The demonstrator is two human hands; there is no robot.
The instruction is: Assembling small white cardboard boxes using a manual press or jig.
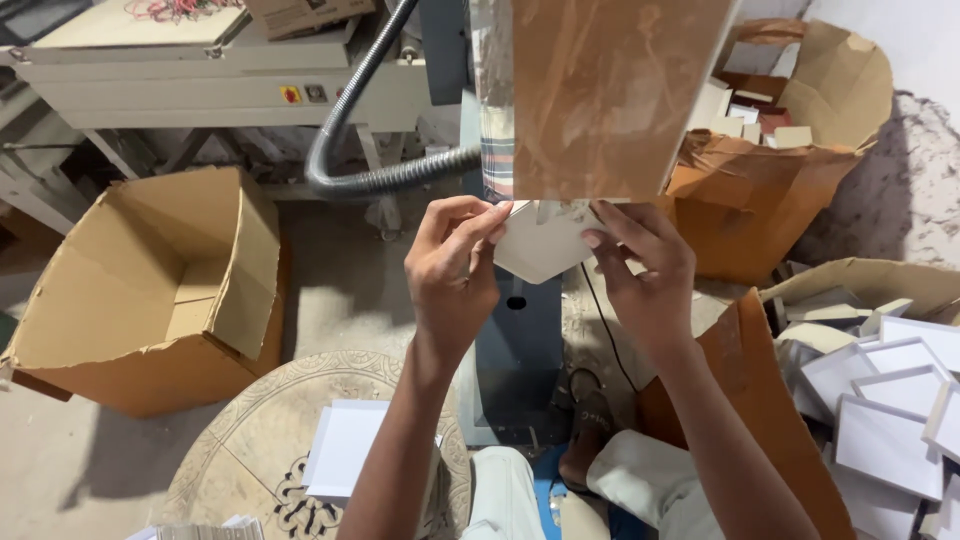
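We've got both hands up in front of the machine. Our left hand (452,268) pinches the left corner of a small white box (541,240), thumb and forefinger closed on its edge, the other fingers curled loosely behind. Our right hand (645,268) has the box's right side, fingertips pressed against it, thumb tucked underneath. So the box sits squarely between the two sets of fingers, held tilted, one corner pointing down.

Right above our fingertips hangs a brown panel (610,95) with clear plastic film over it; the box's top edge is just at its lower rim, though we can't tell if they touch. Behind the fingers stands the blue-grey machine column (530,340), and a ribbed grey hose (365,170) loops away to the left of our left hand.

Down to the left, well apart from our fingers, an open cardboard box (150,290) sits. Below our left wrist lies a stack of white sheets (345,450). Off past our right forearm, white trays (890,400) pile up.
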